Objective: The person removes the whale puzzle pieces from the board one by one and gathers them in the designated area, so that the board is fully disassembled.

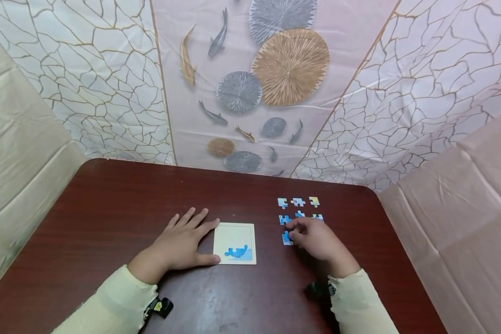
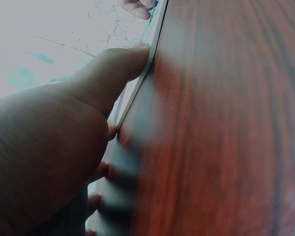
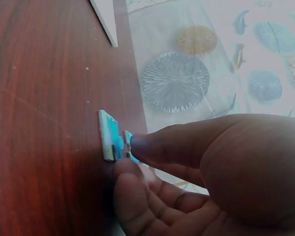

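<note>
A square, cream puzzle board (image 1: 234, 234) lies on the table, with blue jigsaw pieces (image 1: 239, 253) in its lower right part. My left hand (image 1: 179, 243) rests spread on the table at the board's left side. Its thumb (image 2: 137, 59) and index fingertip touch the left corners. Over the loose pieces at the right is my right hand (image 1: 317, 239), fingers bent. Its thumb and index fingertip stand apart beside a blue jigsaw piece (image 3: 108, 135), which lies flat; whether they touch it is hard to tell. Another piece (image 3: 128, 135) is partly hidden behind the thumb.
Beyond the right hand lie several more jigsaw pieces in rows, among them a top-row piece (image 1: 298, 202) and a partly covered one (image 1: 317, 216). The dark red-brown table (image 1: 150, 190) ends at a patterned cloth (image 1: 242, 139) at the back.
</note>
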The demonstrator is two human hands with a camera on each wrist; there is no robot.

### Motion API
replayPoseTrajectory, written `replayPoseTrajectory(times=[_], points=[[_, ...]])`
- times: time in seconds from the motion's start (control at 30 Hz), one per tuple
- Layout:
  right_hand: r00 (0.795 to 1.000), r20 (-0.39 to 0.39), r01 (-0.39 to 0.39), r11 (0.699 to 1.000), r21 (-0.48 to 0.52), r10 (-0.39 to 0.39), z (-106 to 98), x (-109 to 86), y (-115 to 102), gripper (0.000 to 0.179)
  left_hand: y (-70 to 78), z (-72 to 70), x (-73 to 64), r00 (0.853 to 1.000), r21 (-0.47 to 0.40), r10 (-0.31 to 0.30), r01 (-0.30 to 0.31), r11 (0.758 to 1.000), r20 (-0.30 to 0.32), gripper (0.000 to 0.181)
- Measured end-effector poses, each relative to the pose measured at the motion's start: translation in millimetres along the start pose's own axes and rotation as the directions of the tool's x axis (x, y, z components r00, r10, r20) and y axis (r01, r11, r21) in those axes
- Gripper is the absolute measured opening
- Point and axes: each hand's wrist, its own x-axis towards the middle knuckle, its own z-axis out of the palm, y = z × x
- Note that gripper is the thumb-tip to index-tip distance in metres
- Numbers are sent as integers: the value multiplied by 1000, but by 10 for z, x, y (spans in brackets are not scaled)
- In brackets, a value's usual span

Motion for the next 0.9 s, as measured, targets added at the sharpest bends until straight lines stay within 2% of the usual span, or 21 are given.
replayPoseTrajectory(times=[0.23,0.47,0.73,0.9], points=[[998,-17,64,998,-30,-64,-66,-35,-181,20,2,-5,10,1000,6,0,0,1000,-7,100],[985,14,175,982,-67,-174,116,-82,-524,15,-4,5,17,1000,6,-4,3,1000,6,100],[942,85,331,942,-56,-325,353,-23,-838,13,-3,13,33,1000,11,-13,13,1000,13,100],[917,111,393,915,-94,-382,445,27,-953,13,-10,13,31,1000,12,-9,9,1000,11,100]])
